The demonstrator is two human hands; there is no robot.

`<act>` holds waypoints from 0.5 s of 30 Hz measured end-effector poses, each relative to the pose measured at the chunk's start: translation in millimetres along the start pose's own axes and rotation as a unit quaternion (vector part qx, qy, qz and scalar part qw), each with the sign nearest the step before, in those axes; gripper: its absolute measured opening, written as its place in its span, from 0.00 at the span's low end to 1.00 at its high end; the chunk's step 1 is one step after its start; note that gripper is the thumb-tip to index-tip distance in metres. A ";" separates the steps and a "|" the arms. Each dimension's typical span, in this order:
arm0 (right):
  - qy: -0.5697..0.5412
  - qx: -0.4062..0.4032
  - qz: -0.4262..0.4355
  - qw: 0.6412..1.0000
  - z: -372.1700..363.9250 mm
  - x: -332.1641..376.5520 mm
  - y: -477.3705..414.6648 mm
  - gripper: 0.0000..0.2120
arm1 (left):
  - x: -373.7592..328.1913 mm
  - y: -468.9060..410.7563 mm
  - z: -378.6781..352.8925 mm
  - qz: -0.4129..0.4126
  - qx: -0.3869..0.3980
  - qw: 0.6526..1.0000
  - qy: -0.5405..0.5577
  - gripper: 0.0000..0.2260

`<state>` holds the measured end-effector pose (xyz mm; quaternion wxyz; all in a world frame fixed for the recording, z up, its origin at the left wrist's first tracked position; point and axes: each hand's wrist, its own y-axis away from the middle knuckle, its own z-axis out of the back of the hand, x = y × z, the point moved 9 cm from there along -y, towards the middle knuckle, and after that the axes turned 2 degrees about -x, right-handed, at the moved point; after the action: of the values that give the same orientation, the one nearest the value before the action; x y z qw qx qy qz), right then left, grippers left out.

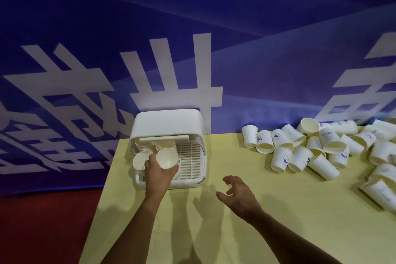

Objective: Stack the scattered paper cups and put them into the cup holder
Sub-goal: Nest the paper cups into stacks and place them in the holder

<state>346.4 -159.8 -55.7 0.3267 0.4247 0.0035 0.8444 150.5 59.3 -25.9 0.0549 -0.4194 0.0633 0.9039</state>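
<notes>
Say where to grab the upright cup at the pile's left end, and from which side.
Take the upright cup around its side wall, just under the rim, from its left front: it stands mouth up, bare table lies there, and tipped cups crowd its right. The open right hand looks best placed; the left hand grips a paper cup.

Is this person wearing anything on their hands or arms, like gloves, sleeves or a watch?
Nothing shows. The left hand and right hand are bare, no gloves or rings visible. The left forearm and right forearm are uncovered to the picture's edge: no sleeves, watch or bracelet.
</notes>
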 end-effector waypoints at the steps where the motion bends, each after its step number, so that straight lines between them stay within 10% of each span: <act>1: 0.008 0.000 -0.002 1.000 0.1 -1.7 0.5 0.26 | 2.1 0.0 -0.8 0.005 -0.002 1.000 -0.008 0.38; 15: 0.015 0.001 -0.019 1.000 10.1 -30.3 20.3 0.25 | -30.5 26.4 -19.3 -0.101 0.013 0.992 -0.069 0.22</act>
<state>355.5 -195.3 -65.1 0.3423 0.4120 0.0170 0.8443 180.5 28.8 -13.1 0.1558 -0.3598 0.0282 0.9195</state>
